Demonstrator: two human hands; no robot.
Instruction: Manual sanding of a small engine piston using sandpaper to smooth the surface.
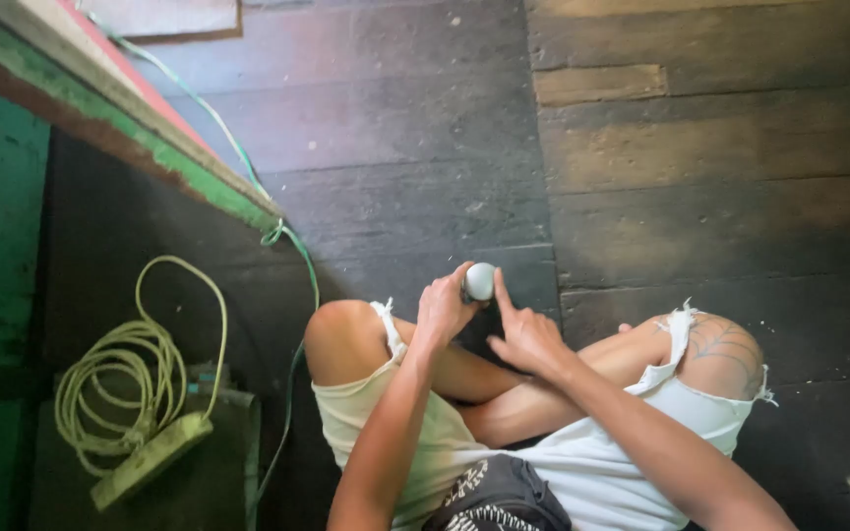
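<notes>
Holding a small white ball-shaped object (480,281) in front of my knees, I have my left hand (442,310) wrapped around its lower side, fingers curled shut on it from the left. My right hand (526,339) sits just beside it, the index finger stretched up and touching the object's right edge, the other fingers loosely bent and gripping nothing. Both hands hover above my crossed legs, in torn pale shorts (582,462), over dark wooden floorboards (425,128). A black pouch with a white pattern (499,500) lies against my waist. Well apart, to my left, a coil of pale yellow-green cable (120,379) ends in a power strip (150,460) on a dark surface. A thin green cord (299,256) runs along the floor beside a green-painted board edge (150,143).
</notes>
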